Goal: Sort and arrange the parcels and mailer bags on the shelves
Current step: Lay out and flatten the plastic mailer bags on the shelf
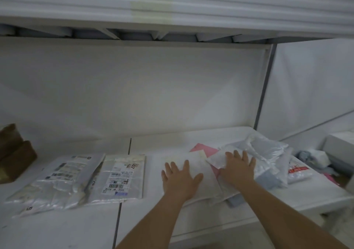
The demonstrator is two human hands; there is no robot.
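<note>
Two mailers [92, 174] laid flat at 9 o'clock, pile [268, 153] at 3 o'clock still unsorted. Left hand [180, 179] and right hand [238, 169] both open, pressing bags [199, 164] flat.

Mailers [122, 174] left of (seemingly heaped) bags [268, 153].

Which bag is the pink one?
The pink mailer, flat on the shelf between both hands, mostly buried under white bags. Every other bag looks white, clear or grey.
</note>
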